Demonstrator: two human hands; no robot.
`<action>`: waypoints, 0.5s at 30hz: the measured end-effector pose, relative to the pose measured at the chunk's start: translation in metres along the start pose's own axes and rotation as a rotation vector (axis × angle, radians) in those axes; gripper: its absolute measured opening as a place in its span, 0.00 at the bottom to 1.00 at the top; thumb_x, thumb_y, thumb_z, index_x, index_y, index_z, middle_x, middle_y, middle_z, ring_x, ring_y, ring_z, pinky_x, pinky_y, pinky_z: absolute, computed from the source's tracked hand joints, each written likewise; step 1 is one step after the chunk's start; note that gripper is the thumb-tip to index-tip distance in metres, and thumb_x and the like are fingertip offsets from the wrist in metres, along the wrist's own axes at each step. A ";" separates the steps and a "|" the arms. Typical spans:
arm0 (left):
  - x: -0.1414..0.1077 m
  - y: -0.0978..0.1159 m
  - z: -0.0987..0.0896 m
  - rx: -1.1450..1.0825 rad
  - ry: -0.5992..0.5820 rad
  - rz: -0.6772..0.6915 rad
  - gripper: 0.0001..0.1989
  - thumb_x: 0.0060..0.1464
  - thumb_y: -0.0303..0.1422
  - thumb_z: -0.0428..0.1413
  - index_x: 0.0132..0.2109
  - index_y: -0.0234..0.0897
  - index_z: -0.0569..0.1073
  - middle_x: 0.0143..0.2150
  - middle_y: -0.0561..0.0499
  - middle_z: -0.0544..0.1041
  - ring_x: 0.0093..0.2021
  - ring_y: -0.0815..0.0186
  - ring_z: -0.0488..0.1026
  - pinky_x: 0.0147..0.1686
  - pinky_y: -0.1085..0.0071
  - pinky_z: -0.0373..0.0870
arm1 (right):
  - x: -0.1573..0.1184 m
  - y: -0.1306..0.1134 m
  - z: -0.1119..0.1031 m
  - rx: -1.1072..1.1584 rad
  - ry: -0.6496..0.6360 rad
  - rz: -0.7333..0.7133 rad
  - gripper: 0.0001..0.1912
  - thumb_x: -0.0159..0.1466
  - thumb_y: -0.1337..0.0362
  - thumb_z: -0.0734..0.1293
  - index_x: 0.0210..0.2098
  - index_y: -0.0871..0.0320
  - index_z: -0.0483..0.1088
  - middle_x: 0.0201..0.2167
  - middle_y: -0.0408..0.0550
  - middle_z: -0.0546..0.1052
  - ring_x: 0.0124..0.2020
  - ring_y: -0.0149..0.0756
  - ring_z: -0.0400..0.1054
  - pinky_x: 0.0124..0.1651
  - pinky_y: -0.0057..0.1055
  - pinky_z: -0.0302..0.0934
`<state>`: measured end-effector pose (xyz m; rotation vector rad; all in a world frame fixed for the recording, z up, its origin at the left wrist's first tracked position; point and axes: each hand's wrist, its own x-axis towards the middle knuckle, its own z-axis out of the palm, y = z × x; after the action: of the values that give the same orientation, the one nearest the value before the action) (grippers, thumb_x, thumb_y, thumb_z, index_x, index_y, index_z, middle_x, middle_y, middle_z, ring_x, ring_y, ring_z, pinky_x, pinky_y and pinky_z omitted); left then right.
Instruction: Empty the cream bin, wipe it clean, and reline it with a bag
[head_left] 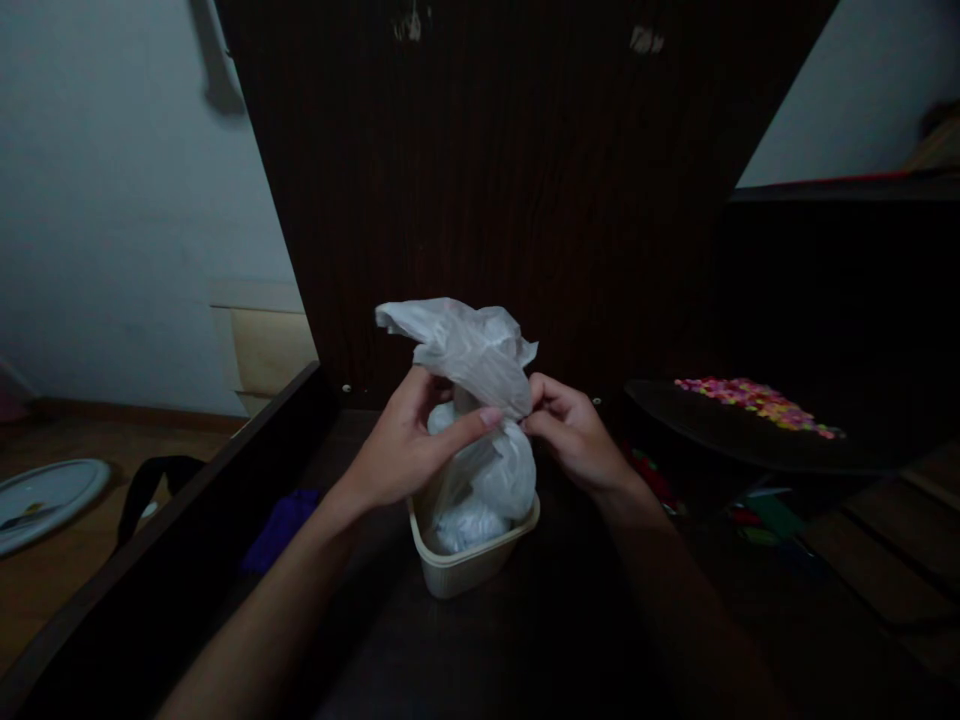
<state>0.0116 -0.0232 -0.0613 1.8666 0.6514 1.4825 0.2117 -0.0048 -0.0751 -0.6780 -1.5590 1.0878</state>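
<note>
A thin white plastic bag (472, 345) stands gathered at its neck, its loose top flopping toward the left. The bag's lower part bulges inside a small cream-coloured plastic basket (469, 575); what it contains cannot be made out. My left hand (416, 440) is closed on the bag from the left, thumb laid across the neck and the other fingers partly hidden behind the plastic. On the right side, my right hand (566, 425) pinches the bag at the same neck between thumb and fingers.
A dark wooden panel (487, 200) rises behind the basket. Purple cloth (281, 530) lies to the left, beside a dark side board (172, 510). At right, a dark surface (660, 410) carries a pile of small colourful pieces (757, 403). A round white object (49, 500) rests on the floor.
</note>
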 end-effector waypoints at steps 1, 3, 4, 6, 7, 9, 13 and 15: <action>0.001 0.000 -0.001 -0.023 0.036 0.010 0.27 0.56 0.36 0.65 0.61 0.41 0.68 0.57 0.44 0.75 0.55 0.54 0.75 0.54 0.58 0.75 | 0.001 -0.001 -0.001 -0.030 0.019 0.008 0.06 0.52 0.69 0.68 0.25 0.55 0.65 0.23 0.37 0.67 0.26 0.30 0.59 0.29 0.27 0.52; 0.003 0.001 -0.005 -0.036 0.097 0.030 0.33 0.55 0.35 0.65 0.66 0.47 0.63 0.57 0.46 0.74 0.51 0.58 0.76 0.48 0.63 0.77 | 0.004 -0.001 -0.003 -0.098 0.040 0.020 0.04 0.53 0.69 0.67 0.28 0.55 0.67 0.26 0.39 0.70 0.28 0.31 0.62 0.30 0.27 0.55; 0.003 0.001 -0.007 -0.024 0.113 0.040 0.37 0.55 0.34 0.65 0.68 0.49 0.59 0.58 0.46 0.74 0.49 0.60 0.77 0.45 0.65 0.77 | 0.004 -0.001 -0.004 -0.130 0.054 0.022 0.04 0.53 0.69 0.66 0.30 0.55 0.68 0.27 0.39 0.72 0.29 0.32 0.64 0.31 0.27 0.56; 0.003 0.002 -0.010 0.051 0.110 0.074 0.40 0.56 0.33 0.64 0.70 0.51 0.56 0.58 0.46 0.74 0.47 0.62 0.76 0.43 0.67 0.76 | 0.005 -0.001 -0.004 -0.166 0.108 0.010 0.09 0.54 0.69 0.66 0.35 0.55 0.69 0.32 0.41 0.74 0.33 0.34 0.67 0.33 0.29 0.59; 0.001 0.003 -0.011 0.116 0.089 0.093 0.37 0.57 0.33 0.63 0.69 0.49 0.58 0.58 0.45 0.74 0.48 0.61 0.76 0.44 0.66 0.76 | 0.004 -0.002 -0.003 -0.157 0.144 -0.010 0.10 0.54 0.69 0.67 0.37 0.54 0.69 0.34 0.42 0.75 0.34 0.35 0.68 0.35 0.29 0.61; -0.003 0.006 -0.011 0.286 0.022 0.108 0.26 0.60 0.34 0.60 0.64 0.44 0.67 0.57 0.44 0.76 0.52 0.58 0.75 0.50 0.62 0.74 | 0.001 -0.004 0.002 -0.086 0.158 -0.059 0.13 0.56 0.66 0.68 0.41 0.53 0.69 0.38 0.43 0.76 0.38 0.36 0.70 0.39 0.31 0.64; -0.014 0.012 -0.004 0.608 -0.185 0.056 0.15 0.63 0.34 0.52 0.53 0.39 0.76 0.44 0.44 0.82 0.49 0.54 0.78 0.55 0.57 0.73 | -0.007 -0.012 0.014 -0.036 -0.014 -0.092 0.13 0.62 0.56 0.70 0.45 0.53 0.70 0.41 0.45 0.76 0.41 0.38 0.70 0.45 0.33 0.65; -0.016 0.012 -0.001 0.703 -0.219 0.065 0.16 0.61 0.34 0.52 0.54 0.38 0.75 0.43 0.44 0.82 0.48 0.53 0.78 0.54 0.57 0.74 | -0.010 -0.014 0.017 -0.111 0.017 -0.092 0.12 0.64 0.53 0.70 0.37 0.54 0.71 0.34 0.44 0.75 0.36 0.36 0.68 0.39 0.31 0.64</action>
<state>0.0067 -0.0426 -0.0624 2.5474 1.1095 1.1343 0.2000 -0.0237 -0.0671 -0.6818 -1.6295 0.9308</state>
